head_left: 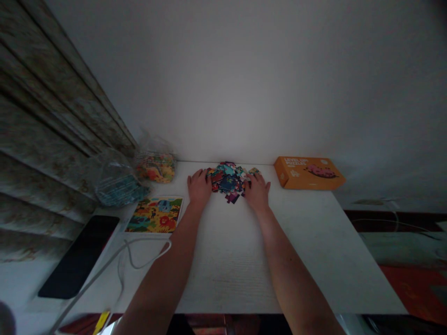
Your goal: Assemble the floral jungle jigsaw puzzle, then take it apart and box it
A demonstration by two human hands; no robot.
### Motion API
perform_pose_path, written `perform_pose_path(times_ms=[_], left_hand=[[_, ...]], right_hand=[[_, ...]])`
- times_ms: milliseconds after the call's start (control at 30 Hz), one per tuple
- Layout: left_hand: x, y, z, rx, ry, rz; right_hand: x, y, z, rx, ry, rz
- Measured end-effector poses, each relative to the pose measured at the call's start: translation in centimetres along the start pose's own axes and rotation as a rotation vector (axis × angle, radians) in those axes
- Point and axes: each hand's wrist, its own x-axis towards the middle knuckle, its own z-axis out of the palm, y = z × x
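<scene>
A heap of colourful jigsaw puzzle pieces (228, 180) lies on the white table (230, 260) close to the wall. At its left edge rests my left hand (200, 187), palm down with the fingers spread against the pieces. My right hand (256, 190) lies on the opposite edge, fingers apart and touching the outer pieces. Neither hand appears to grip a piece. Some pieces are partly hidden under the fingertips.
An orange puzzle box (309, 173) stands at the back right. To the left are bagged orange-yellow pieces (156, 167), bagged teal pieces (120, 190), an animal picture card (155, 215), a dark phone (80, 256) and a white cable (104, 265).
</scene>
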Motion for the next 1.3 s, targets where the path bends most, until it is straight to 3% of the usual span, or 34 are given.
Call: perform_pose_path(times_ms=[100,267,333,467,633,867,967,1067,1133,1300], left_hand=[[-0.2,0.2,0.2,0.007,-0.046,0.058],[-1.4,1.3,1.3,-0.032,-0.249,0.365],[-1.7,1.5,1.6,-0.103,-0.318,0.44],[-1.3,1.2,1.7,-0.297,-0.376,0.484],[-0.4,0.6,1.1,-0.391,-0.339,0.416],[0.8,-1.1,0.2,-0.146,-0.127,0.186],[0.5,-1.1,0.2,-0.119,-0.08,0.146],[0.0,-0.6,0.5,-0.088,-0.099,0.149],[-0.2,-0.3,0.7,-0.069,-0.11,0.143],[0.5,-0.3,0.9,-0.092,-0.098,0.107]], right_hand=[[0.0,-0.2,-0.1,0.011,0.007,0.012],[-0.5,-1.9,-0.4,0.197,-0.224,-0.311],[-0.6,-2.3,-0.5,0.265,-0.254,-0.385],[-0.8,-2.3,-0.9,0.256,-0.243,-0.387],[-0.6,-1.5,-1.1,0.069,-0.186,-0.236],[0.2,-0.1,-1.3,-0.014,0.039,-0.021],[0.1,-0.7,-1.5,0.064,0.033,-0.139],[-0.7,-2.2,-1.4,0.094,-0.135,-0.396],[-1.4,-3.0,-1.2,0.06,-0.257,-0.488],[-1.9,-3.1,-1.0,-0.029,-0.29,-0.416]])
